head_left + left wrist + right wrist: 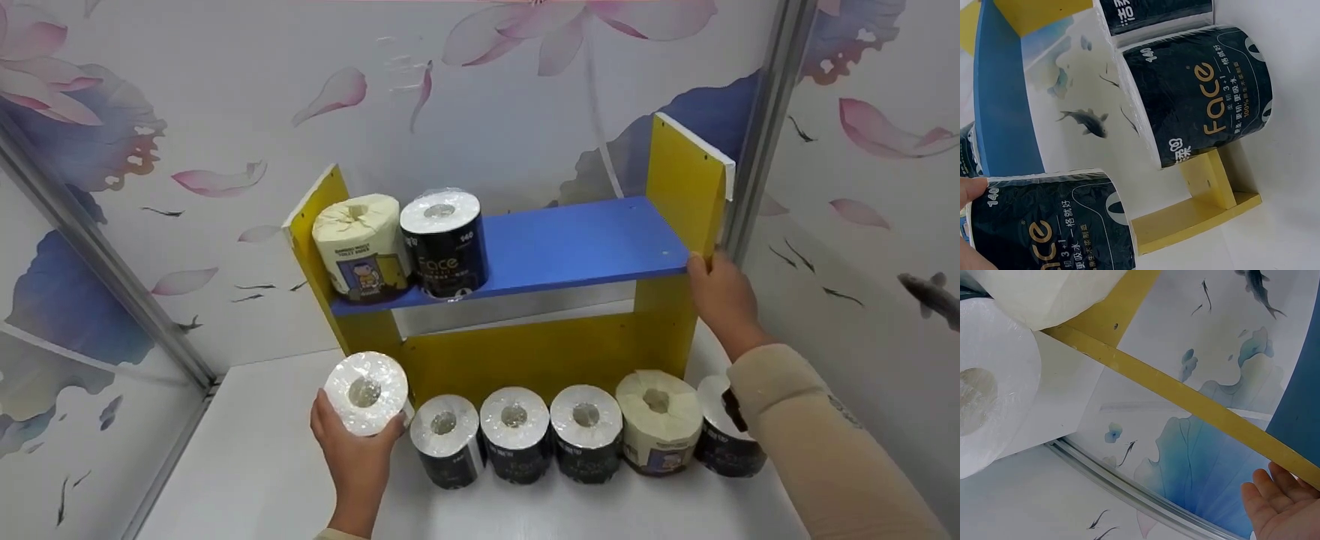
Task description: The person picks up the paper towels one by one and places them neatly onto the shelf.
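My left hand grips a wrapped toilet roll with a white top, raised in front of the shelf's lower left corner. In the left wrist view, fingers lie at the end of this dark-labelled roll. At the other side, my right hand holds the front edge of the yellow side panel, level with the blue board. The right wrist view has its fingers against the panel's outer side.
A cream roll and a black-labelled roll stand on the blue board's left half. Several rolls line the white table before the shelf, among them a cream one. Printed wall panels enclose the back and sides.
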`<control>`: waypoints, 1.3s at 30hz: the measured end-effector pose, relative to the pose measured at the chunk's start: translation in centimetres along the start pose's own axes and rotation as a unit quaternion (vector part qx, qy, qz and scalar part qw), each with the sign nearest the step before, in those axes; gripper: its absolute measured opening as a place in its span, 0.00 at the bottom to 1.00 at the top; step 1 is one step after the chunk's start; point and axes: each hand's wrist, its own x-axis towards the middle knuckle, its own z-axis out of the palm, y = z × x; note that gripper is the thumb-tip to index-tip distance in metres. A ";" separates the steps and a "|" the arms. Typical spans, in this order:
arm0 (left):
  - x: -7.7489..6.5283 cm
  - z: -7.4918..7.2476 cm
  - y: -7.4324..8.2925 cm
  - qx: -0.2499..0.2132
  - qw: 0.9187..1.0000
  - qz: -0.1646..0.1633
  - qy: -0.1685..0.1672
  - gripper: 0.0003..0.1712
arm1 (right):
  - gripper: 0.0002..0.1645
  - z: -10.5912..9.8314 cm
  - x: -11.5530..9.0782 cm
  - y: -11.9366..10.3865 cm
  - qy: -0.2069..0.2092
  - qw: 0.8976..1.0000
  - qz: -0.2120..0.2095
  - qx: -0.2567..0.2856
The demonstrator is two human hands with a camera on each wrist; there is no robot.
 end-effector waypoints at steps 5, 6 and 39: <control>-0.2 0.2 0.4 -0.012 1.000 0.001 -0.015 0.68 | 0.37 0.0 0.0 0.0 -0.001 1.000 0.000 0.000; -0.2 0.3 0.5 -0.013 1.000 -0.002 -0.019 0.69 | 0.36 0.0 0.0 0.0 0.000 1.000 -0.001 0.002; -1.4 0.5 4.1 -0.056 0.996 0.039 -0.049 0.68 | 0.35 -0.1 -0.4 -0.1 -0.001 1.000 -0.001 0.012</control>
